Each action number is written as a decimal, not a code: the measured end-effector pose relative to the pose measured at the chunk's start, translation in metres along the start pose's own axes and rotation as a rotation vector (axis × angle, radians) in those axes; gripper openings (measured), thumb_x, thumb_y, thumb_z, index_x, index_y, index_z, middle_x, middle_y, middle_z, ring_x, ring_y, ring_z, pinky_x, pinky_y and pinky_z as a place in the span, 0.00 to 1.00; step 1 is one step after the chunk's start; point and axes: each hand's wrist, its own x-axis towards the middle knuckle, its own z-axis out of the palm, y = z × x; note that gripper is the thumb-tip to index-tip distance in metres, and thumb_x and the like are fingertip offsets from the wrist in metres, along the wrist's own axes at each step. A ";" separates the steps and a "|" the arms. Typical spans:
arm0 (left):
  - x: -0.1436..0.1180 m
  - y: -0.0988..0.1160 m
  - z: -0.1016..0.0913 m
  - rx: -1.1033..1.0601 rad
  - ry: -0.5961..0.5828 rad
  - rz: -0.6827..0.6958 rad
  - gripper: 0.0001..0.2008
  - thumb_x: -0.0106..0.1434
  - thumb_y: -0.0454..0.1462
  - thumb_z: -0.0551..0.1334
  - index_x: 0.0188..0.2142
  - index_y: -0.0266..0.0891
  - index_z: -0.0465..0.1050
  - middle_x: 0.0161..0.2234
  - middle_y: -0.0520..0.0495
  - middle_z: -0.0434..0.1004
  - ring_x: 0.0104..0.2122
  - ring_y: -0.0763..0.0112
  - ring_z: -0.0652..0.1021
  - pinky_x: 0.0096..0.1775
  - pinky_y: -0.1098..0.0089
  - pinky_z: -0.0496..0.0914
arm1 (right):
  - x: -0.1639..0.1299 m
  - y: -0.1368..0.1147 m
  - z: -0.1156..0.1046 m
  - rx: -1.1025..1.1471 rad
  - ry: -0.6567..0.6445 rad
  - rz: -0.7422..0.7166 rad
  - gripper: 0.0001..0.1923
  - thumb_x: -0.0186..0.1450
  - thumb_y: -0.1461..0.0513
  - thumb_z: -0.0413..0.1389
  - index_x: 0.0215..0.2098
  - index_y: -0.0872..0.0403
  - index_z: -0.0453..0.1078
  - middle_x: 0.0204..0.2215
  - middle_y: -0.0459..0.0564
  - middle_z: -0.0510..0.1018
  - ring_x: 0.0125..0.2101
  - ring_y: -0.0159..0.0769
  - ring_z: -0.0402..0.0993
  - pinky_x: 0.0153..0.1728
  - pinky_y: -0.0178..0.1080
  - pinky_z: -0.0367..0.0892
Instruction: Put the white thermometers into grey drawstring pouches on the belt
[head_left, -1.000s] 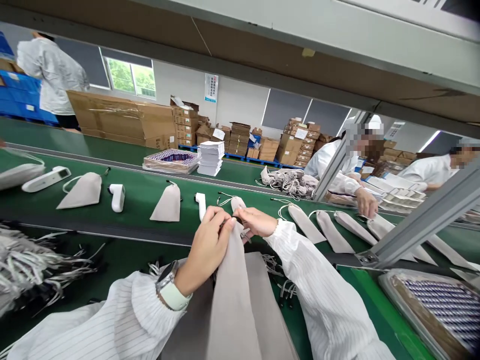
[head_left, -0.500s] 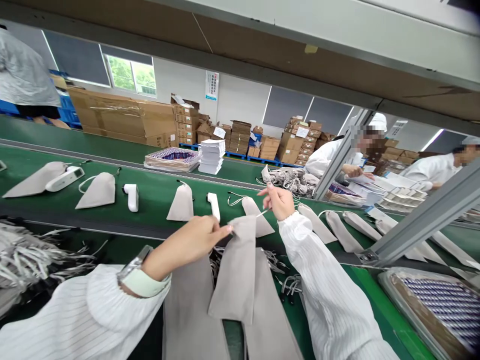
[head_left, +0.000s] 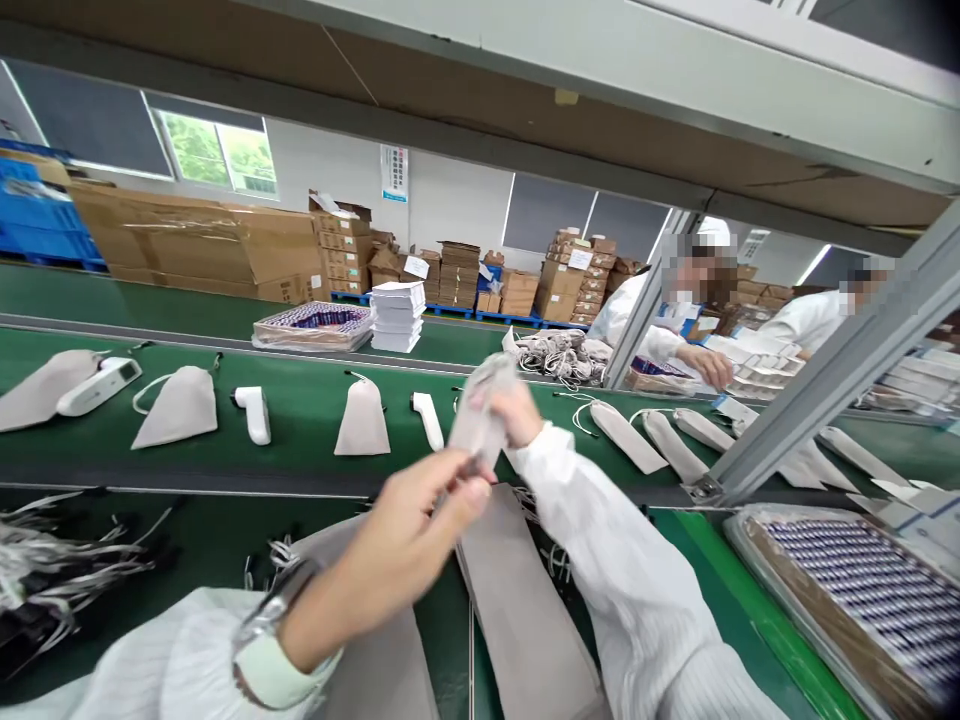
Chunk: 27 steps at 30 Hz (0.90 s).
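A light grey drawstring pouch [head_left: 480,395], blurred by motion, is held up between both hands above the near edge of the green belt. My left hand [head_left: 416,530] pinches its lower end between thumb and fingers. Curled around the pouch's right side is my right hand [head_left: 519,410], its fingers partly hidden by the fabric. Beneath them lie two stacks of flat grey pouches, one to the right [head_left: 525,610] and one partly under my left forearm [head_left: 382,660]. Beyond my hands, a white handheld device [head_left: 429,420] like a thermometer and a filled-looking pouch [head_left: 363,418] rest on the belt.
More pouches [head_left: 626,437] and white devices [head_left: 255,415] line the green belt [head_left: 300,440]. Corded pouches heap at left [head_left: 52,570]. A tray of batteries [head_left: 862,590] lies at right. A slanted metal post [head_left: 810,370] and overhead shelf frame the space; co-workers sit beyond.
The pouch hung down with my right hand pulling its cord; now it is turned upward and gathered between both hands. My right hand has moved in toward my left. The view has shifted.
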 end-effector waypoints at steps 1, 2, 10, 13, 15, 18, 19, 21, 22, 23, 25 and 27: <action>-0.005 -0.006 0.010 0.076 -0.125 0.017 0.11 0.63 0.41 0.48 0.38 0.43 0.67 0.37 0.51 0.71 0.38 0.72 0.71 0.41 0.73 0.64 | 0.006 0.001 -0.020 -0.097 0.155 0.042 0.19 0.51 0.55 0.52 0.39 0.56 0.62 0.32 0.49 0.71 0.33 0.34 0.68 0.36 0.38 0.64; -0.011 -0.014 0.020 0.146 -0.265 0.038 0.13 0.63 0.41 0.48 0.44 0.45 0.65 0.43 0.50 0.70 0.43 0.69 0.70 0.45 0.70 0.62 | 0.011 0.002 -0.042 -0.380 0.412 0.150 0.21 0.53 0.55 0.50 0.43 0.55 0.60 0.34 0.48 0.71 0.36 0.35 0.68 0.38 0.39 0.63; -0.032 -0.043 0.041 0.515 -0.627 0.003 0.19 0.59 0.39 0.54 0.51 0.55 0.61 0.59 0.49 0.48 0.58 0.47 0.45 0.51 0.44 0.50 | 0.003 0.067 -0.126 -1.183 0.335 0.656 0.22 0.48 0.60 0.57 0.41 0.58 0.63 0.38 0.62 0.71 0.45 0.52 0.64 0.40 0.48 0.58; -0.024 -0.028 0.026 0.521 -0.677 -0.002 0.12 0.56 0.37 0.58 0.40 0.47 0.73 0.48 0.44 0.69 0.51 0.50 0.64 0.49 0.52 0.58 | 0.005 0.074 -0.109 -1.179 0.319 0.595 0.22 0.52 0.60 0.54 0.44 0.62 0.62 0.44 0.68 0.66 0.48 0.57 0.58 0.43 0.54 0.52; -0.015 -0.026 0.020 0.554 -0.553 0.041 0.11 0.59 0.35 0.54 0.31 0.40 0.75 0.35 0.43 0.75 0.40 0.60 0.72 0.46 0.59 0.62 | 0.014 0.070 -0.085 -1.157 0.282 0.472 0.22 0.57 0.59 0.48 0.49 0.59 0.58 0.48 0.66 0.62 0.50 0.53 0.55 0.45 0.54 0.49; -0.001 -0.041 0.018 0.693 -0.240 0.051 0.12 0.61 0.34 0.49 0.36 0.35 0.71 0.37 0.41 0.71 0.40 0.60 0.70 0.44 0.59 0.62 | 0.029 0.071 -0.037 -1.046 0.124 0.299 0.20 0.59 0.56 0.47 0.50 0.50 0.58 0.44 0.54 0.68 0.46 0.41 0.62 0.45 0.43 0.54; 0.003 -0.049 0.019 0.730 -0.189 0.030 0.11 0.61 0.34 0.50 0.38 0.34 0.69 0.38 0.40 0.69 0.41 0.59 0.69 0.43 0.59 0.63 | 0.033 0.075 -0.021 -0.992 0.068 0.263 0.21 0.58 0.55 0.50 0.49 0.48 0.59 0.43 0.51 0.69 0.45 0.40 0.64 0.45 0.42 0.56; 0.006 -0.064 0.019 0.756 -0.197 -0.030 0.09 0.60 0.37 0.53 0.36 0.33 0.68 0.36 0.41 0.68 0.39 0.59 0.68 0.40 0.62 0.64 | 0.037 0.088 0.004 -0.871 -0.012 0.232 0.29 0.50 0.55 0.58 0.50 0.47 0.59 0.41 0.50 0.70 0.44 0.41 0.64 0.45 0.42 0.56; 0.006 -0.070 0.020 0.753 -0.214 -0.047 0.09 0.60 0.37 0.53 0.34 0.33 0.68 0.35 0.42 0.68 0.38 0.61 0.69 0.39 0.63 0.64 | 0.039 0.095 0.011 -0.810 -0.029 0.234 0.32 0.47 0.58 0.60 0.50 0.48 0.59 0.42 0.52 0.70 0.45 0.43 0.64 0.45 0.44 0.56; 0.005 -0.074 0.020 0.753 -0.210 -0.044 0.08 0.61 0.37 0.53 0.33 0.34 0.67 0.34 0.43 0.67 0.37 0.62 0.68 0.38 0.64 0.64 | 0.040 0.101 0.015 -0.748 -0.035 0.243 0.33 0.46 0.61 0.61 0.50 0.50 0.59 0.41 0.53 0.70 0.45 0.44 0.63 0.46 0.45 0.55; 0.003 -0.077 0.021 0.774 -0.165 -0.006 0.07 0.61 0.35 0.52 0.34 0.35 0.66 0.36 0.43 0.65 0.38 0.63 0.67 0.39 0.65 0.63 | 0.043 0.109 0.014 -0.622 -0.030 0.272 0.31 0.48 0.65 0.59 0.50 0.54 0.58 0.39 0.55 0.71 0.43 0.44 0.66 0.45 0.46 0.57; 0.001 -0.076 0.023 0.804 -0.144 0.044 0.06 0.61 0.33 0.51 0.33 0.36 0.65 0.35 0.44 0.64 0.37 0.63 0.66 0.38 0.65 0.63 | 0.044 0.107 0.007 -0.483 -0.027 0.290 0.28 0.53 0.64 0.54 0.51 0.57 0.55 0.37 0.55 0.72 0.39 0.40 0.69 0.42 0.44 0.62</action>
